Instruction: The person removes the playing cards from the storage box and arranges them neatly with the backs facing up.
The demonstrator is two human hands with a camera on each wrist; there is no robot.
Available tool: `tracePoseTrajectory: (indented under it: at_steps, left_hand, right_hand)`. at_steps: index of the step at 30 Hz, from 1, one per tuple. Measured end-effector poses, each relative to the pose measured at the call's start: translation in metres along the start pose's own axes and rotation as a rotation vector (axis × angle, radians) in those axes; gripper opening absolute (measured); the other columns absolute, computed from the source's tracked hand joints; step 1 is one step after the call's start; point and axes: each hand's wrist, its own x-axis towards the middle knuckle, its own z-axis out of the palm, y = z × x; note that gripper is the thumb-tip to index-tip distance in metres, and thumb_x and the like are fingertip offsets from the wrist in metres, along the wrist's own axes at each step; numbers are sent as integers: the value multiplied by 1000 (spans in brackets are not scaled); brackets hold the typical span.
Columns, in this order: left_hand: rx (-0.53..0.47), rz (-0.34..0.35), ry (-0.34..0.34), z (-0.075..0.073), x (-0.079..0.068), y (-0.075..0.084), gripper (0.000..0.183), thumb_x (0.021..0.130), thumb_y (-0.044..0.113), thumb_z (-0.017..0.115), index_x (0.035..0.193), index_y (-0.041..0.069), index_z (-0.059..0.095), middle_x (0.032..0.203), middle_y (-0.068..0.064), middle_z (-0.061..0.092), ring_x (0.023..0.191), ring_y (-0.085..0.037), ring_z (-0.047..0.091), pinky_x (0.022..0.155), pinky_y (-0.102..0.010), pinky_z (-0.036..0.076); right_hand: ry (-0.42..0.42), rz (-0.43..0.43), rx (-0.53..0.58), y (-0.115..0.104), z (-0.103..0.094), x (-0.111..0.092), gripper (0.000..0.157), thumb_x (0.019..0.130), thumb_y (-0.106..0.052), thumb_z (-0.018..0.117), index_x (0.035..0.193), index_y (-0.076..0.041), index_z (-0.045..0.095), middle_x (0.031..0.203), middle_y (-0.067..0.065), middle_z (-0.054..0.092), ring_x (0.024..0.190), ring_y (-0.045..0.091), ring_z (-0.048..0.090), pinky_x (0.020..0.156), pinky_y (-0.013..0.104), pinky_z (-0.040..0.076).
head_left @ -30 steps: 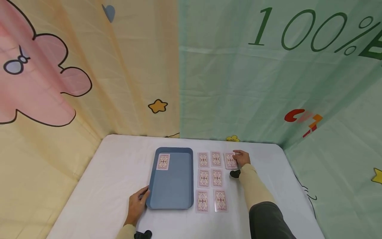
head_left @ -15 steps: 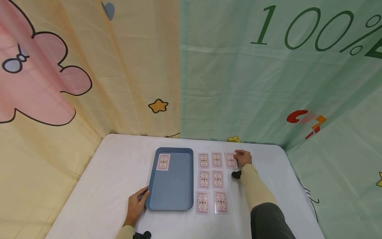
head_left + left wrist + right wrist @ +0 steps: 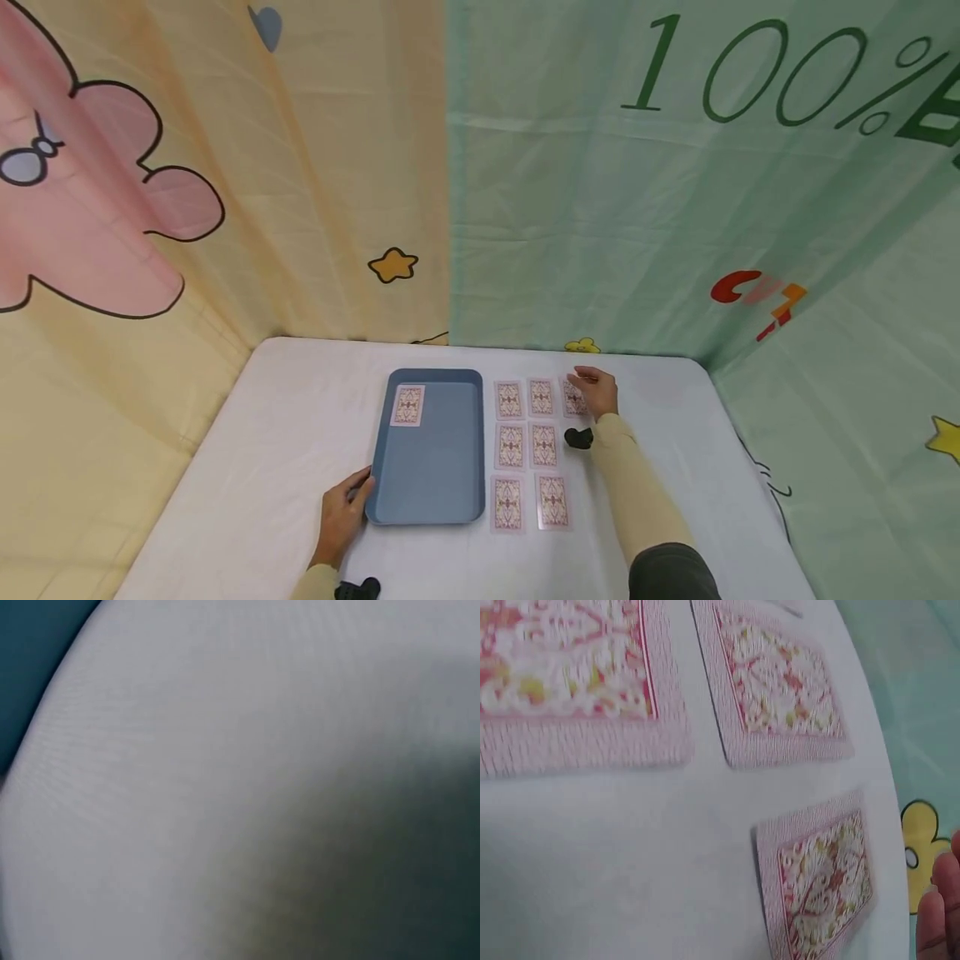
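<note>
A blue-grey tray (image 3: 427, 475) lies on the white table, with one patterned playing card (image 3: 408, 406) face down near its far left corner. My left hand (image 3: 343, 518) holds the tray's left rim near the front corner. Right of the tray lie several more face-down cards (image 3: 511, 446) in rows. My right hand (image 3: 597, 392) is over the far right card (image 3: 573, 400), partly covering it. In the right wrist view, its fingers (image 3: 931, 922) appear at the right edge, apart from the cards. The left wrist view shows blurred cloth and a bit of the tray (image 3: 34, 664).
A white cloth (image 3: 300, 417) covers the table. Printed curtains (image 3: 525, 208) rise behind it and on both sides. Black straps with small dark pieces (image 3: 578, 438) sit at the wrists. The tray stands left of the card rows, separated by a narrow gap.
My right hand has moved off the right edge of the far right card, slightly left and farther away. The card stays on the table. My left hand remains at the tray.
</note>
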Motion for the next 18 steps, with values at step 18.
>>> tracePoseTrajectory:
  at_steps: [18]
  left_hand:
    - [10, 98, 62, 2, -2, -2, 27, 94, 9, 61, 113, -9, 67, 101, -19, 70, 94, -26, 66, 75, -17, 49]
  right_hand:
    - [-161, -163, 103, -17, 62, -40, 37, 86, -9, 73, 118, 7, 64, 111, 22, 63, 96, 30, 61, 86, 48, 51]
